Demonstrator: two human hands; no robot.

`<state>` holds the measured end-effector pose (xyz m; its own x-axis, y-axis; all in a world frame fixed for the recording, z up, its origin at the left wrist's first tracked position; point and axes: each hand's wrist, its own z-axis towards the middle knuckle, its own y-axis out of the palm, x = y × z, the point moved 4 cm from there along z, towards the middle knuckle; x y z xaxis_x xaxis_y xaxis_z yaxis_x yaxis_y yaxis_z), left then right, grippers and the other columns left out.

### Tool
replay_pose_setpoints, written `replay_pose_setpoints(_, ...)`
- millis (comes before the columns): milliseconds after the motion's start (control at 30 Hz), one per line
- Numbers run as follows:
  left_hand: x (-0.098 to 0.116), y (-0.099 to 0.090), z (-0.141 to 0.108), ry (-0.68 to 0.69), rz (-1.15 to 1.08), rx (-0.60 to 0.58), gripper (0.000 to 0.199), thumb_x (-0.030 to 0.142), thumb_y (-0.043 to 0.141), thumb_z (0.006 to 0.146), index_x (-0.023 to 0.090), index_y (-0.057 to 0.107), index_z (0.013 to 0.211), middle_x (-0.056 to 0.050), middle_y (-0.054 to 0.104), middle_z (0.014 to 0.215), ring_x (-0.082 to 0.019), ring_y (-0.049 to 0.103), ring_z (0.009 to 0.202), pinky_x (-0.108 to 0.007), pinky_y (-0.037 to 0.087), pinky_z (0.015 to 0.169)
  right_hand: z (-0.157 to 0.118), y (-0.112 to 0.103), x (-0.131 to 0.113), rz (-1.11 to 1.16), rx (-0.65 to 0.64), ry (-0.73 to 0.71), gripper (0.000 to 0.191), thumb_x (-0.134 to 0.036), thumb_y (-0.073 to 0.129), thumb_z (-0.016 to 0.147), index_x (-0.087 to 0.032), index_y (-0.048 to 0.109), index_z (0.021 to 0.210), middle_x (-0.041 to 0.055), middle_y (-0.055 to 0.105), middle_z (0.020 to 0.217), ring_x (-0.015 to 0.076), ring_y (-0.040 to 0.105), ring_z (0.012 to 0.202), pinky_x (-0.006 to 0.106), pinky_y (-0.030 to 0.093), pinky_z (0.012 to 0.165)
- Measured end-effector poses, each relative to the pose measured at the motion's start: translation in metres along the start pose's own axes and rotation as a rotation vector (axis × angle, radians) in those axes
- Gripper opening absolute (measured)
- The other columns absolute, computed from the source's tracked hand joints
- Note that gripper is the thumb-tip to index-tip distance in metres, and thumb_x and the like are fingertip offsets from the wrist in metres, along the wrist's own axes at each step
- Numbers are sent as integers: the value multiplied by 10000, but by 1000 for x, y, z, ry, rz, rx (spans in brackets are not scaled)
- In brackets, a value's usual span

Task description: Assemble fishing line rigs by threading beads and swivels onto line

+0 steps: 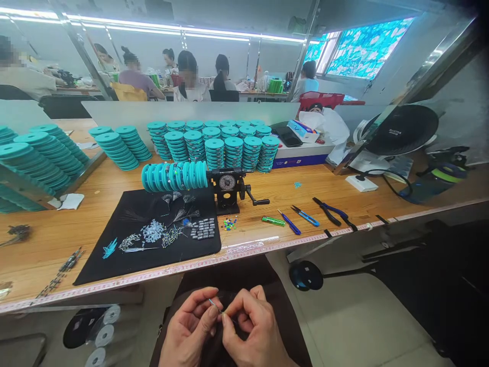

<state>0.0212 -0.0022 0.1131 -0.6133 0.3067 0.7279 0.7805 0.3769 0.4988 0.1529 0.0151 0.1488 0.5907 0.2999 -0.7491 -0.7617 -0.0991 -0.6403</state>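
Observation:
Both hands are close together over the lap, below the table's front edge. My left hand (pixel 193 326) pinches a small thin light-blue piece (pixel 214 305) between thumb and forefinger. The fingertips of my right hand (pixel 250 321) are pressed together at the lower end of that piece, almost touching the left thumb. Beyond them a black mat (pixel 133 265) bears light-blue slivers (pixel 110 248), clear beads (pixel 153 231), small metal parts (pixel 171 237) and grey cylinders (pixel 203 229). Teal spools (pixel 173 176) sit on the shaft of a black hand-cranked winder (pixel 228 191).
Stacked teal spools (pixel 234 148) line the table's back. A green-handled tool (pixel 272 220), a blue tool (pixel 291 223), blue snips (pixel 307 216) and pliers (pixel 330 210) lie right of the mat. A black fan (pixel 401 130) stands at the right. Several people sit behind the partition.

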Motion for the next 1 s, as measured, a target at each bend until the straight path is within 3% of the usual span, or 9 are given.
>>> replay_pose_setpoints(233, 2, 3, -1, 2, 8, -10, 358, 281, 901, 571, 160, 752, 874, -24, 691, 678, -82, 569, 555, -154, 437, 510, 2, 1, 3, 43, -7, 106, 139, -90, 575, 682, -213, 514, 656, -35, 443, 540, 167, 476, 615, 235, 396, 545)
replay_pose_setpoints(500, -3, 2, 0, -72, -54, 0, 402, 263, 922, 532, 149, 749, 877, -33, 696, 678, -80, 572, 534, -153, 439, 494, 1, 3, 3, 56, 0, 93, 162, -76, 570, 665, -218, 493, 657, -54, 369, 512, 164, 469, 603, 229, 383, 530)
replay_pose_setpoints(733, 1, 6, -1, -48, -61, 24, 401, 247, 935, 506, 145, 748, 846, -13, 686, 640, -46, 529, 474, -132, 420, 457, 0, 1, 2, 53, 0, 78, 147, -87, 562, 690, -214, 495, 657, -24, 439, 559, 173, 479, 631, 236, 405, 530)
replay_pose_setpoints(1000, 1, 5, -1, -48, -43, 33, 414, 270, 938, 489, 143, 749, 834, -26, 701, 642, -75, 579, 507, -142, 429, 470, -1, 1, 2, 48, -9, 68, 150, -82, 564, 685, -216, 499, 667, -26, 445, 551, 172, 478, 623, 235, 402, 517)
